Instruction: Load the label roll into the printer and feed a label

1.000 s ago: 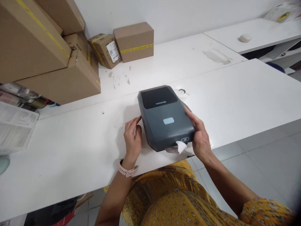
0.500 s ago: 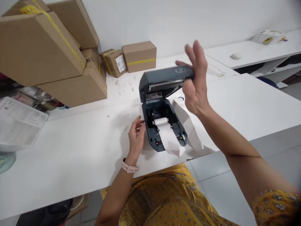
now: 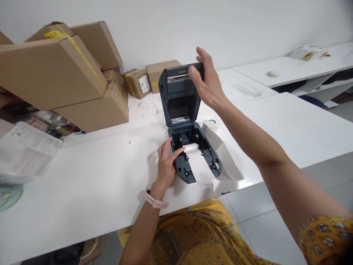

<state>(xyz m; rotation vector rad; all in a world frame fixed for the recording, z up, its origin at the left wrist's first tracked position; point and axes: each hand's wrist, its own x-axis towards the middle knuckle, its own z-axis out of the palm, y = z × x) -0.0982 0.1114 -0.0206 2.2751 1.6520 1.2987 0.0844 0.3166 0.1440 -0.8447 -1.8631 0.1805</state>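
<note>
Head view: lid (image 3: 180,94) within right grip (image 3: 209,84); left grip (image 3: 166,168) unclenched, fingertip (image 3: 182,149) at paper roll (image 3: 191,147).

No text can be read, even on the white label (image 3: 144,84).

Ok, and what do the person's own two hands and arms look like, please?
Both hands are bare, without gloves. The left hand has a pale pink, perforated band at its wrist. The right hand's arm has a yellow, flower-patterned sleeve.
</note>
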